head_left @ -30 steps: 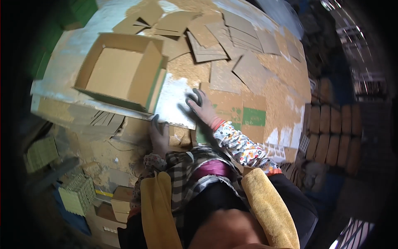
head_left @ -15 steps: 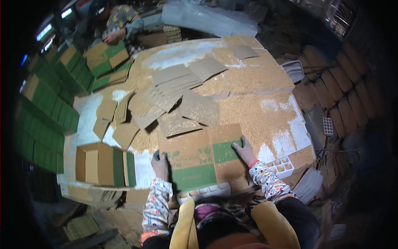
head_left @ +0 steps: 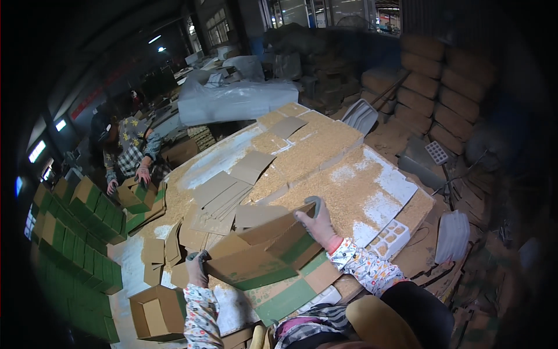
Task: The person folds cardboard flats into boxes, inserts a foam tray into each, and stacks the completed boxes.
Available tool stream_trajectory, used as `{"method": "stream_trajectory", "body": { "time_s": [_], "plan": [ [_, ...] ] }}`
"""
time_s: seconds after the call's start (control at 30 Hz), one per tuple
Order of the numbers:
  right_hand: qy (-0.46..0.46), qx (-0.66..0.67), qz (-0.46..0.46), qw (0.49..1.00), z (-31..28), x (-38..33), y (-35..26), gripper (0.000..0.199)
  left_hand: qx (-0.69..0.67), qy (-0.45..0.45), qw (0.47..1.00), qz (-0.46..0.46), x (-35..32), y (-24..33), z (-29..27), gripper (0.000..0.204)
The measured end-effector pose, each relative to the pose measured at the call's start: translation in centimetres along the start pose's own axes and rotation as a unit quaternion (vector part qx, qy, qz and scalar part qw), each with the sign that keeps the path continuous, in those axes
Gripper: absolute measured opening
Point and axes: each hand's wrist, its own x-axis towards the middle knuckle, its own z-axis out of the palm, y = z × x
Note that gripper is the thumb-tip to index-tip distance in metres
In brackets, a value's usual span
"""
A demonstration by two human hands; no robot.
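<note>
Cardboard carton (head_left: 264,256), head view: it tilts above a flattened carton (head_left: 286,299) on the bench (head_left: 390,199), fingers of the right hand (head_left: 318,224) pinching its upper rim, those of the left hand (head_left: 197,270) its left end. Should either pinch loosen, it could fold or slip. Sawdust-like crumbs (head_left: 337,139) coat much of the bench; stacked cartons (head_left: 65,239) and a co-worker (head_left: 131,139) stand left in the dim workshop.

Dim, lg. workshop, edges near-black. Pale-framed glass windows (head_left: 343,14) ran along the back, w/ a dark ribbed wall (head_left: 459,20) to their R. A thin white strip light (head_left: 154,39) glowed upper L. Lg. white-topped worktable (head_left: 381,203), tan shavings over most of it, stood mid-rm.; dusty brown floor (head_left: 401,128) lay beyond, R side.
</note>
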Motion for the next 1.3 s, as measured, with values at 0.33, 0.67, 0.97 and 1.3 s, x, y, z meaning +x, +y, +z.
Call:
{"method": "stream_trajectory", "body": {
  "time_s": [0.33,0.67,0.97,1.3],
  "plan": [
    [-0.325,-0.34,-0.002,0.882,2.8,-2.9,2.9,0.105,0.389,-0.598,0.695,0.092,-13.2,3.1,12.1,0.082],
    [-0.546,-0.358,-0.277,0.705,1.9,1.8,-1.4,0.085,0.31,0.118,0.927,0.177,-12.9,-5.7,11.5,0.11],
    [-0.4,0.154,0.213,0.878,-4.1,-7.0,6.8,0.085,-0.069,-0.201,0.945,-0.249,-12.3,-2.4,8.7,0.06],
    [-0.338,-0.294,0.059,0.892,-0.4,-5.9,6.6,0.073,0.065,0.076,0.994,0.044,-9.6,-7.1,8.3,0.068]
  ]
}}
